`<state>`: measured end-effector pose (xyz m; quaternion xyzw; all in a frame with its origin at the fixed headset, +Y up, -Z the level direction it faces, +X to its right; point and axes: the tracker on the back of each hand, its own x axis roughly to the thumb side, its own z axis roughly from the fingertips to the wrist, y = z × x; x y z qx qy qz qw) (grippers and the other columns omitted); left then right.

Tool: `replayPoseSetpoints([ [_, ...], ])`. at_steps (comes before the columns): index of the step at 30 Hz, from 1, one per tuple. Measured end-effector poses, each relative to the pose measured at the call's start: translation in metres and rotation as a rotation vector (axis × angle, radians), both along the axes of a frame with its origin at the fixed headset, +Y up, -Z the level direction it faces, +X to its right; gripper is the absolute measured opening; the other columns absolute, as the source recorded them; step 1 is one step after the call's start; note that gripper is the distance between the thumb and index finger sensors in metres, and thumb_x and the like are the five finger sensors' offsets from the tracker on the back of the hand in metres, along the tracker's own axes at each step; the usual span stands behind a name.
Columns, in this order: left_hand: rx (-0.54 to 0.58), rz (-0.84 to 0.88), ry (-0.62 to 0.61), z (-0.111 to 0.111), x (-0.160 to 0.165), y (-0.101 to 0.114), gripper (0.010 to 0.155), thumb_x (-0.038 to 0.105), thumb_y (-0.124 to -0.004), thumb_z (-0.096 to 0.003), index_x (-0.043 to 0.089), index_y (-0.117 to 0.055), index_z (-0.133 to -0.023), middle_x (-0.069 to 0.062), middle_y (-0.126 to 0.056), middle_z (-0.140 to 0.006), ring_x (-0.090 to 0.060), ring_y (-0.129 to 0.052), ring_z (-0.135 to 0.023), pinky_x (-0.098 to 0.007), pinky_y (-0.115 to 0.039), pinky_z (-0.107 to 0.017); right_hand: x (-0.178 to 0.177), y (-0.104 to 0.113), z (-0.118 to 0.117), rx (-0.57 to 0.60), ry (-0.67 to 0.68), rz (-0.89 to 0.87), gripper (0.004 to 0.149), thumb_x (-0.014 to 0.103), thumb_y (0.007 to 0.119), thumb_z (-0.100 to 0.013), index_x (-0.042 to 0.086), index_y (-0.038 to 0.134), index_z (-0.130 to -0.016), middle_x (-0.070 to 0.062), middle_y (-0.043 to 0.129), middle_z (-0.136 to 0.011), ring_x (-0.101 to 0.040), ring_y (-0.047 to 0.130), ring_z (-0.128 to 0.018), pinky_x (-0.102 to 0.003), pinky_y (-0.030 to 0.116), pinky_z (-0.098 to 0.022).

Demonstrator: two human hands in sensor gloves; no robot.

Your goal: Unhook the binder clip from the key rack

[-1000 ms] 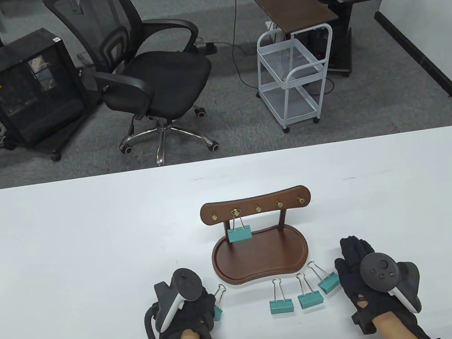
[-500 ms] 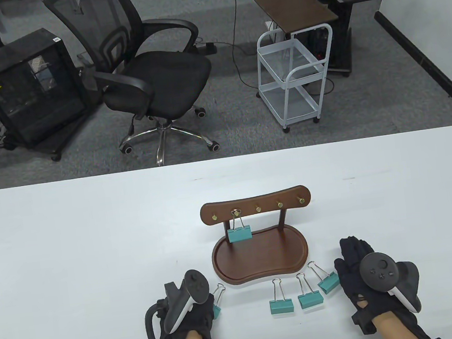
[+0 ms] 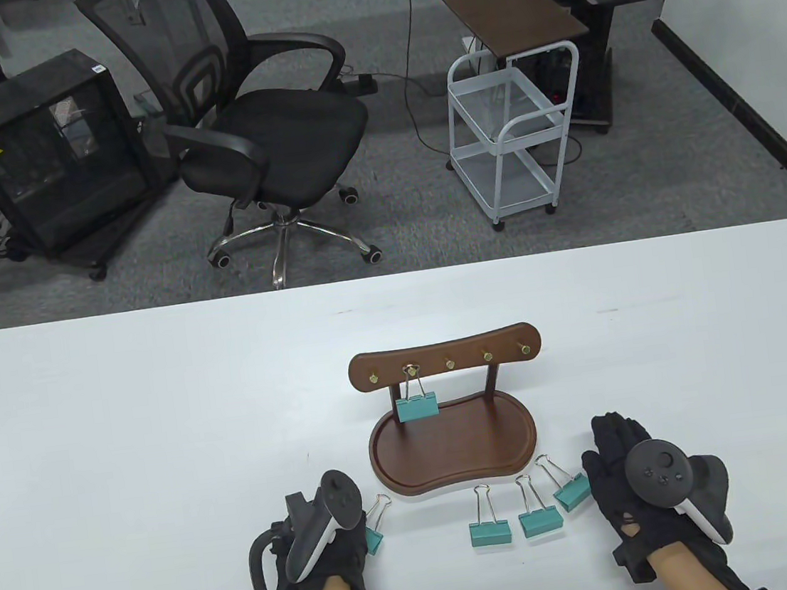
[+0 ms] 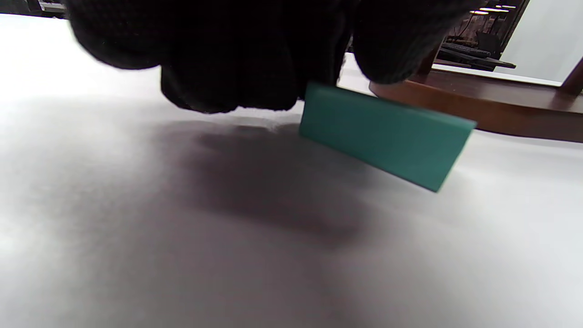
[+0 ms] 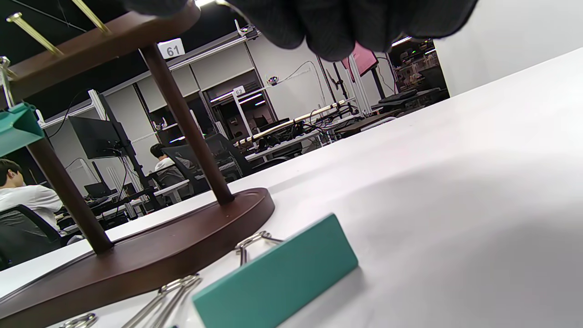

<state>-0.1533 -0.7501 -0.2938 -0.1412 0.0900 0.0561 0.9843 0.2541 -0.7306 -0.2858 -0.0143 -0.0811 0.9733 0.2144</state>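
The key rack stands on the white table. One green binder clip hangs from its second peg. The left hand lies by another clip left of the rack; I cannot tell if its fingers hold it. The right hand rests flat and loose, right of the rack, holding nothing.

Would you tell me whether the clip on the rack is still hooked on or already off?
Still hooked: the hanging clip dangles by its wire loop from the key rack, clear of both hands.
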Motion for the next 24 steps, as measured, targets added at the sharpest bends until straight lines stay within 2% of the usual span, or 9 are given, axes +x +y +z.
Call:
replayPoseSetpoints([
  [4,0.030,0.001,0.008,0.001,-0.001,0.002,0.049,0.054,-0.073,-0.0531,0.026,-0.078,-0.093,-0.005,-0.088,-0.084,-0.029,-0.091,-0.070,-0.052,-0.078,-0.050,0.000,0.000,0.000,0.000,0.000,0.000,0.063,0.051,0.060,-0.040,0.018,0.056,-0.093,-0.011,0.057,-0.102,-0.040,0.056,-0.090,-0.051,0.059,-0.064],
  [8,0.054,0.007,0.015,0.002,-0.003,0.004,0.061,0.056,-0.071,-0.0536,0.026,-0.065,-0.106,-0.008,-0.076,-0.103,-0.034,-0.080,-0.091,-0.057,-0.071,-0.061,0.000,0.000,0.000,-0.001,-0.001,0.002,0.063,0.051,0.060,-0.040,0.018,0.056,-0.093,-0.011,0.057,-0.102,-0.039,0.056,-0.091,-0.051,0.059,-0.064],
  [11,0.096,0.044,0.015,0.004,-0.003,0.008,0.067,0.059,-0.068,-0.0532,0.027,-0.057,-0.111,-0.010,-0.065,-0.114,-0.039,-0.069,-0.103,-0.062,-0.065,-0.068,0.000,0.000,0.000,-0.001,-0.001,0.004,0.063,0.051,0.060,-0.040,0.018,0.056,-0.093,-0.012,0.058,-0.101,-0.039,0.056,-0.091,-0.051,0.059,-0.064],
  [15,0.216,0.200,0.009,0.006,-0.005,0.015,0.070,0.062,-0.066,-0.0528,0.026,-0.057,-0.112,-0.009,-0.062,-0.118,-0.039,-0.066,-0.108,-0.062,-0.065,-0.069,0.000,0.000,0.000,-0.001,-0.001,0.005,0.062,0.051,0.060,-0.040,0.018,0.056,-0.093,-0.012,0.057,-0.101,-0.039,0.056,-0.091,-0.051,0.059,-0.064],
  [19,0.353,0.471,0.022,0.008,-0.007,0.021,0.070,0.062,-0.065,-0.0527,0.025,-0.058,-0.112,-0.010,-0.061,-0.119,-0.039,-0.064,-0.109,-0.062,-0.064,-0.070,0.000,0.000,0.000,0.001,0.001,0.004,0.063,0.052,0.060,-0.040,0.018,0.056,-0.093,-0.012,0.057,-0.101,-0.039,0.056,-0.090,-0.051,0.059,-0.064],
  [24,0.457,0.743,0.060,0.007,-0.005,0.026,0.072,0.065,-0.065,-0.0525,0.025,-0.058,-0.113,-0.010,-0.062,-0.119,-0.040,-0.065,-0.108,-0.061,-0.065,-0.070,0.000,0.000,0.000,0.002,-0.001,-0.002,0.063,0.051,0.060,-0.040,0.018,0.056,-0.093,-0.011,0.057,-0.101,-0.039,0.056,-0.091,-0.051,0.059,-0.064],
])
